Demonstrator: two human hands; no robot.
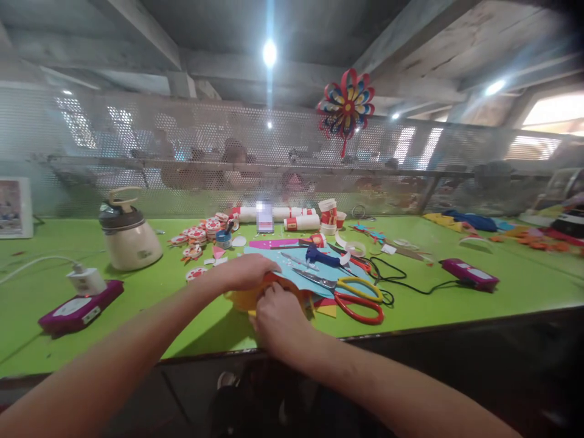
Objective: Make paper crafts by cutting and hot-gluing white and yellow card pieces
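My left hand [253, 272] reaches over the top of a piece of yellow-orange paper [241, 300] near the table's front edge, its fingers bent down onto it. Curled against the same paper, my right hand [281, 317] is closed, and its fingertips are partly hidden. Both hands block much of the paper's shape. Just right of them lie scissors [319, 280] with one yellow and one red handle, on light blue paper sheets [262, 260]. A dark blue glue gun [322, 258] rests behind the scissors. Small red and yellow paper scraps [326, 310] lie beside my right hand.
On the green table [191, 328] stand a beige jug [132, 243], a purple power strip [82, 309] with a charger, and another purple strip [469, 275] with a black cord. Behind are paper cups [327, 216], patterned paper discs [201, 234] and a phone [264, 218]. A paper flower [347, 108] hangs above.
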